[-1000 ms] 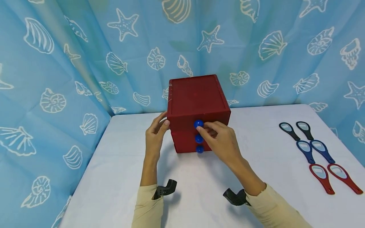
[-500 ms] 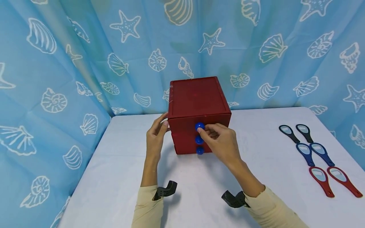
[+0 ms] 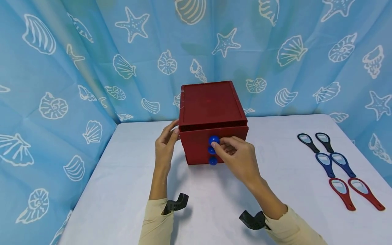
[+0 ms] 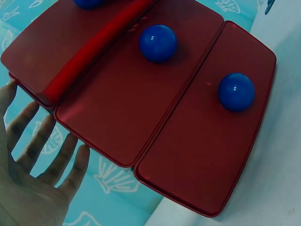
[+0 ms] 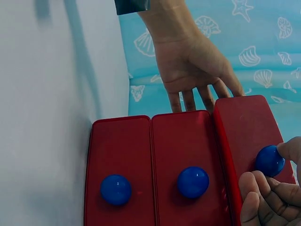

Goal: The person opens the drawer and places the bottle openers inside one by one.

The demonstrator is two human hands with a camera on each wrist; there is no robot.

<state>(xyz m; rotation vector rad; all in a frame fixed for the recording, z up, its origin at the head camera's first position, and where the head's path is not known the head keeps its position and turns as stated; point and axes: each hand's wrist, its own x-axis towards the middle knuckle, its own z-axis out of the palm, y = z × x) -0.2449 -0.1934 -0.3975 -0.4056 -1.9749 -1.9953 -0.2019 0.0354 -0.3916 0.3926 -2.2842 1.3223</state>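
Note:
A dark red three-drawer box (image 3: 209, 102) stands on the table in the head view. Its top drawer (image 3: 196, 137) sits slightly out, leaving a dark gap under the lid. My right hand (image 3: 240, 156) pinches the top blue knob (image 3: 214, 139) between thumb and fingers. Below it are the middle knob (image 5: 193, 182) and the bottom knob (image 5: 115, 189), on drawers that are closed. My left hand (image 3: 165, 148) rests against the box's left side, fingers spread in the left wrist view, some fingertips hidden behind the box.
To the right lie pairs of handled, oval-headed items resembling magnifying glasses: black (image 3: 324, 139), blue (image 3: 325, 163) and red (image 3: 343, 192). A blue shell-patterned curtain (image 3: 226, 68) hangs behind and left of the white table (image 3: 128, 190).
The top drawer has slid out a little towards me, with my right hand still on its knob. My left hand stays at the box's left side.

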